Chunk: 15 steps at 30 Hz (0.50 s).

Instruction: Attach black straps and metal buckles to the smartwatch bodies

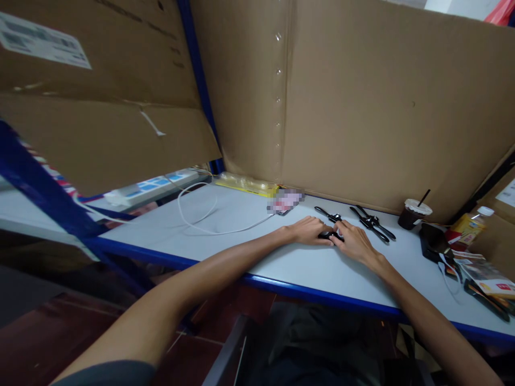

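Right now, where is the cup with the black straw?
In the head view, the cup stands at the right, by the back cardboard, between the black tools and the bottle.

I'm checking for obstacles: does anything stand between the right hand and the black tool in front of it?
Nothing visible does: the right hand is on the black tool, as is the left hand. The other black tools lie beyond.

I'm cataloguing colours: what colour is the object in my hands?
The object is black, clearest in the head view.
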Tool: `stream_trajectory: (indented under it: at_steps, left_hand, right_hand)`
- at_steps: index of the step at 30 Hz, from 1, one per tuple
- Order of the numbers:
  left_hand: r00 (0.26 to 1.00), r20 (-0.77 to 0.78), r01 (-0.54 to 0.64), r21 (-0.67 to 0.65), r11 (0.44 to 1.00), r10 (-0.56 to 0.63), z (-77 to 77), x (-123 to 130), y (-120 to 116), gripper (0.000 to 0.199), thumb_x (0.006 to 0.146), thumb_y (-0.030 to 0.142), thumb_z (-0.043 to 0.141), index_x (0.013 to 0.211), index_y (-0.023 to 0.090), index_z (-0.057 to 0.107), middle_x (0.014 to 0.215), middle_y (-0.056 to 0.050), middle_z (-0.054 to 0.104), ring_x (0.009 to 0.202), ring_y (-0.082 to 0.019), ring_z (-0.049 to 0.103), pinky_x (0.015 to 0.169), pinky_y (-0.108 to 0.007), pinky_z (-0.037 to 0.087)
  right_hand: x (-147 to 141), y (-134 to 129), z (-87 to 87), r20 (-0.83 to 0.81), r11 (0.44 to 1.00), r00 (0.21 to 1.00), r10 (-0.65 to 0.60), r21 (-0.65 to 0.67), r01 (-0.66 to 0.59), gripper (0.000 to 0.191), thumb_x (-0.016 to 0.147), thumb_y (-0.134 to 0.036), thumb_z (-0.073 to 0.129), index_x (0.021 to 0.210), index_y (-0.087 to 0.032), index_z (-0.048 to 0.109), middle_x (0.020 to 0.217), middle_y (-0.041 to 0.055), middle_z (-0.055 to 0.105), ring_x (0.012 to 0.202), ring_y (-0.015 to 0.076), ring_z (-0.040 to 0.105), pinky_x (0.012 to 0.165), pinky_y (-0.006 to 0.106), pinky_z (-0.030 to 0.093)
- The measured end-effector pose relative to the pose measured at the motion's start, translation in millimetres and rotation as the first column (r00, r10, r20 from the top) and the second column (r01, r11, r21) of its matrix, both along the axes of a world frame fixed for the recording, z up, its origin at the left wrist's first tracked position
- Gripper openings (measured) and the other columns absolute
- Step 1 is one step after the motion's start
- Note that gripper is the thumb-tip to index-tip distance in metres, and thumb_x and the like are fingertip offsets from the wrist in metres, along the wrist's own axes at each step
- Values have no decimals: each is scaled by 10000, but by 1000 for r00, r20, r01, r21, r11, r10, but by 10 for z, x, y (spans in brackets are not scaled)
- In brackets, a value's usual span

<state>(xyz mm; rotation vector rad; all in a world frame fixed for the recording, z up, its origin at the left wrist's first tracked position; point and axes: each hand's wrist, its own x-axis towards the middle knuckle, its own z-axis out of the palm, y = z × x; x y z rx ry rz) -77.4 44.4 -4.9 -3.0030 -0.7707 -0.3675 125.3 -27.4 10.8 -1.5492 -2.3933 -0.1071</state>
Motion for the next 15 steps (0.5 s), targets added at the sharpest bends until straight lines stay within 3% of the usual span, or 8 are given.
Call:
stream_trajectory:
  at_steps: [4, 11, 15]
  left_hand:
    - [1000, 2, -16, -20, 1000, 16, 9, 0, -11, 441, 980, 606, 551, 1131, 213, 682, 759, -39, 722, 652, -208, 674, 599, -260, 346]
    - [998, -27, -49, -19, 999, 48, 26, 9, -22, 469, 967, 660, 545, 1009, 200, 631, 783, -44, 709, 657, -213, 655, 583, -274, 317]
    - [999, -23, -39, -26, 999, 39, 15, 14, -7, 479, 966, 663, 547, 970, 192, 636, 785, -44, 713, 643, -195, 641, 594, -270, 317]
  right_hand:
    - [17, 27, -31, 57, 998, 997, -59, 0, 59, 286, 1007, -410, 574, 1119, -174, 690, 1125, 125, 694, 851, 232, 664, 699, 328, 390]
    - [47, 82, -47, 36, 998, 998, -52, -27, 53, 232, 1032, -351, 534, 1005, -183, 691, 1055, 109, 715, 852, 222, 659, 671, 316, 356]
    - [21, 70, -29, 86, 994, 992, -95, -49, 99, 244, 1068, -342, 477, 1070, -165, 645, 1102, 129, 721, 869, 239, 678, 675, 322, 351]
